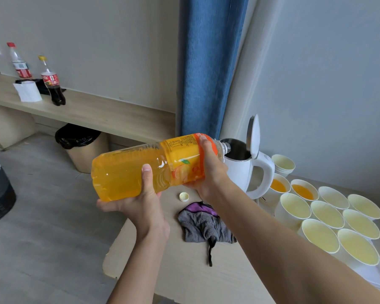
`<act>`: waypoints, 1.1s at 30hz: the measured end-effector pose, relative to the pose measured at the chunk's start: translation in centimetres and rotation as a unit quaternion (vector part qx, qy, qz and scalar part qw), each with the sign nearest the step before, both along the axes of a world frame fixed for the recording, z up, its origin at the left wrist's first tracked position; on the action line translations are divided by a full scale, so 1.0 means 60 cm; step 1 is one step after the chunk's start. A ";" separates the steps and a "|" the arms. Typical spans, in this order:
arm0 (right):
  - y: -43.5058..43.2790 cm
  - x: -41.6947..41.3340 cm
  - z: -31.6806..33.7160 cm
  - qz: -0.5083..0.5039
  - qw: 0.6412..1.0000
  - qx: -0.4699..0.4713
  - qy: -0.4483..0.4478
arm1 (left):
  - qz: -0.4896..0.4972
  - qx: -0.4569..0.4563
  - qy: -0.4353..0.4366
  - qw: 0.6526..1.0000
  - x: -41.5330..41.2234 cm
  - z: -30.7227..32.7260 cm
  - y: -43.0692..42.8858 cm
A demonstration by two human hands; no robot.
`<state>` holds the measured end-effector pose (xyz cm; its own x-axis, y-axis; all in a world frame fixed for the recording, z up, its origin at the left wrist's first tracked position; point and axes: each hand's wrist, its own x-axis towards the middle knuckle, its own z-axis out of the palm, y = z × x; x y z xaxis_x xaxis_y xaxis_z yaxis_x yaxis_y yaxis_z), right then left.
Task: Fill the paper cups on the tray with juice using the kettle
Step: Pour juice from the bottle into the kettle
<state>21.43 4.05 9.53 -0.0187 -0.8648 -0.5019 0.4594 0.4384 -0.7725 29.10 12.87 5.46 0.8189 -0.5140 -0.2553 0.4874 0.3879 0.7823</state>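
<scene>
With right hand (pixel 208 170) gripping juice bottle (pixel 123 172) at label, with left hand (pixel 140 200) cradling its base. Holding mouth over open kettle (pixel 239 170), standing on surface (pixel 184 281) beside tray (pixel 370 279) of paper cups (pixel 329 213). Could gush past rim if tipped too steeply.

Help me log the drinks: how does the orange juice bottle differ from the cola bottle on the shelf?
The juice bottle is held nearly level, uncapped, by the left hand and right hand; the cola bottle stands upright, capped. The juice bottle is mostly full of orange; the cola bottle holds dark liquid low down. Both are clear labelled plastic.
</scene>
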 end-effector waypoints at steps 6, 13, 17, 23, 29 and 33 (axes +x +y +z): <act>-0.007 -0.004 -0.005 0.011 1.000 -0.007 -0.017 | 0.008 -0.021 -0.023 0.999 0.000 0.003 -0.002; -0.014 0.005 -0.009 0.029 0.999 -0.013 -0.025 | 0.005 -0.039 -0.053 0.998 0.004 0.011 -0.004; -0.014 0.000 -0.010 0.026 0.999 -0.019 -0.031 | 0.005 -0.034 -0.048 0.998 0.002 0.010 -0.003; -0.017 -0.001 -0.011 0.028 0.999 -0.018 -0.037 | 0.004 -0.038 -0.055 0.998 0.003 0.014 -0.003; -0.022 0.000 -0.017 0.034 0.998 -0.020 -0.041 | 0.003 -0.038 -0.062 0.997 0.004 0.014 -0.003; -0.025 -0.001 -0.021 0.040 0.998 -0.023 -0.045 | 0.004 -0.043 -0.064 0.997 0.004 0.016 -0.004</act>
